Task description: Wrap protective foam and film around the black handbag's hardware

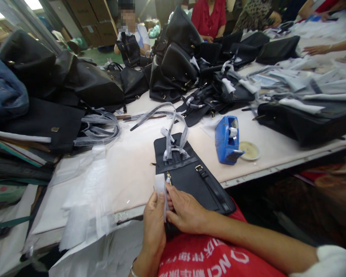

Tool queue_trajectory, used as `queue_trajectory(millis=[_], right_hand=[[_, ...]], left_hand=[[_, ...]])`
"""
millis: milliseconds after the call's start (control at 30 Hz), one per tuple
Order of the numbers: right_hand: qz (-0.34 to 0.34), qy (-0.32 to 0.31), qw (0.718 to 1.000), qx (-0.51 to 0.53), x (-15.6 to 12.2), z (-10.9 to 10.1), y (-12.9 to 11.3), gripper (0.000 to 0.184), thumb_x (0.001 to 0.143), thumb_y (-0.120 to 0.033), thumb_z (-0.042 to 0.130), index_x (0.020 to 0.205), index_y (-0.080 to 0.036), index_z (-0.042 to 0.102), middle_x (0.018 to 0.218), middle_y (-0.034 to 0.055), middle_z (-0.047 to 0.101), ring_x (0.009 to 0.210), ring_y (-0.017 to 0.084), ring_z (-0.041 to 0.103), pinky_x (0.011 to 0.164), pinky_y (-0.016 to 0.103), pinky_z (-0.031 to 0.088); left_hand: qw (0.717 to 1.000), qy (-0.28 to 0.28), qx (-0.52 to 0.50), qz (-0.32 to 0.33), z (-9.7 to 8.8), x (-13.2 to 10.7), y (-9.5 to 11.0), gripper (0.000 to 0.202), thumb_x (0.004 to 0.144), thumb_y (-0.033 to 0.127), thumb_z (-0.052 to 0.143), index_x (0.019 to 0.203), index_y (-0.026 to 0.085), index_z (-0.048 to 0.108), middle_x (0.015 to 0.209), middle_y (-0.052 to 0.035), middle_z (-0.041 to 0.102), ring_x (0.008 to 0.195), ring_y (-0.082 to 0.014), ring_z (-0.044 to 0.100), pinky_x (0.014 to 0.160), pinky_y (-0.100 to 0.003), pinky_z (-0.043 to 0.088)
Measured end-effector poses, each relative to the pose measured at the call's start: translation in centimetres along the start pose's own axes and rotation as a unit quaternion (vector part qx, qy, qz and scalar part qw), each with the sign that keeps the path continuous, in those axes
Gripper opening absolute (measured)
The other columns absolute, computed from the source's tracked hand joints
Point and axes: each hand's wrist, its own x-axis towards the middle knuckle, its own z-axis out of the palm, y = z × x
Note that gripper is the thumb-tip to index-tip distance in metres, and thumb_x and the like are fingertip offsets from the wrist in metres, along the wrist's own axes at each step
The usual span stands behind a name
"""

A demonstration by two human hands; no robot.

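Observation:
A black backpack point(187, 169) lies at the table's front edge, partly over my lap, with gold buckles and zip pulls. Clear plastic wraps its straps point(177, 129) and top handle. My left hand point(154, 217) pinches a strip of white wrapping paper point(160, 182) between thumb and fingers at the bag's left side. My right hand point(186, 209) is closed against the same strip and the bag's edge, just below a gold zip pull point(168, 177). Its fingertips are partly hidden, so what exactly they grip is unclear.
A blue tape dispenser point(227, 140) and a small round dish point(249, 150) stand to the right. Wrapped straps point(100, 129) and white paper strips point(88, 192) lie left. Black bags point(173, 69) pile up behind. Co-workers sit across the table, including a person in red point(209, 17).

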Motion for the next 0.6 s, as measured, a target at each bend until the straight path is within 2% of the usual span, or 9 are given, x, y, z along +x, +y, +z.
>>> queue_trajectory(millis=[67, 100, 200, 267, 400, 533, 600], right_hand=[[0.016, -0.001, 0.998, 0.056, -0.3, -1.0, 0.0, 0.084, 0.076, -0.023, 0.061, 0.148, -0.014, 0.017, 0.134, 0.015, 0.047, 0.114, 0.023, 0.052, 0.098, 0.038, 0.043], [0.033, 0.011, 0.995, 0.09, -0.4, -1.5, -0.1, 0.078, 0.077, -0.022, 0.061, 0.145, -0.017, 0.024, 0.129, 0.0125, 0.05, 0.108, 0.021, 0.055, 0.095, 0.036, 0.045], [0.092, 0.053, 0.976, 0.187, -0.4, -2.6, -0.2, 0.041, 0.085, -0.021, 0.052, 0.126, -0.019, 0.048, 0.109, 0.0063, 0.062, 0.087, 0.015, 0.061, 0.08, 0.028, 0.049], [0.122, 0.068, 0.967, 0.213, -0.2, -2.8, -0.1, 0.023, 0.089, -0.026, 0.051, 0.109, -0.017, 0.056, 0.097, 0.0042, 0.064, 0.081, 0.014, 0.061, 0.073, 0.025, 0.048], [0.142, 0.1, 0.97, 0.172, 0.5, -2.5, 0.1, 0.018, 0.085, -0.034, 0.061, 0.091, -0.018, 0.058, 0.082, 0.0001, 0.063, 0.072, 0.012, 0.058, 0.066, 0.023, 0.043], [0.137, 0.139, 0.975, 0.105, 0.9, -2.0, -0.2, 0.017, 0.081, -0.033, 0.066, 0.083, -0.018, 0.057, 0.077, -0.0016, 0.061, 0.068, 0.011, 0.054, 0.062, 0.022, 0.037], [0.141, 0.138, 0.974, 0.111, 0.9, -1.8, -0.3, 0.017, 0.08, -0.033, 0.067, 0.082, -0.018, 0.057, 0.076, -0.0014, 0.061, 0.068, 0.011, 0.054, 0.062, 0.021, 0.036]], left_hand=[[0.996, 0.018, 0.075, 0.033, 0.0, 0.1, -0.2, 0.03, 0.088, 0.042, 0.056, 0.108, 0.02, 0.058, 0.079, -0.0004, 0.063, 0.063, -0.0123, 0.055, 0.059, -0.021, 0.042], [0.992, 0.029, 0.109, 0.051, 0.0, 0.1, -0.2, 0.03, 0.087, 0.042, 0.058, 0.108, 0.02, 0.058, 0.077, 0.0001, 0.062, 0.061, -0.0128, 0.053, 0.057, -0.021, 0.041], [0.978, 0.052, 0.181, 0.092, 0.3, 0.0, -0.1, 0.035, 0.084, 0.041, 0.061, 0.114, 0.022, 0.058, 0.083, -0.0021, 0.064, 0.067, -0.017, 0.055, 0.061, -0.024, 0.04], [0.971, 0.05, 0.21, 0.104, 0.6, -0.1, 0.0, 0.038, 0.085, 0.04, 0.06, 0.118, 0.022, 0.056, 0.095, -0.0049, 0.066, 0.08, -0.0209, 0.059, 0.069, -0.026, 0.041], [0.956, 0.027, 0.265, 0.122, 1.2, -0.3, 0.1, 0.046, 0.089, 0.038, 0.054, 0.131, 0.022, 0.046, 0.115, -0.0082, 0.063, 0.105, -0.024, 0.058, 0.086, -0.028, 0.039], [0.951, 0.015, 0.291, 0.102, 1.2, -0.4, -0.1, 0.054, 0.09, 0.038, 0.052, 0.139, 0.021, 0.036, 0.118, -0.0106, 0.062, 0.107, -0.0256, 0.058, 0.088, -0.03, 0.038], [0.953, 0.011, 0.289, 0.087, 1.2, -0.5, 0.0, 0.056, 0.089, 0.037, 0.053, 0.139, 0.02, 0.035, 0.118, -0.0117, 0.062, 0.108, -0.0264, 0.058, 0.09, -0.032, 0.039]])
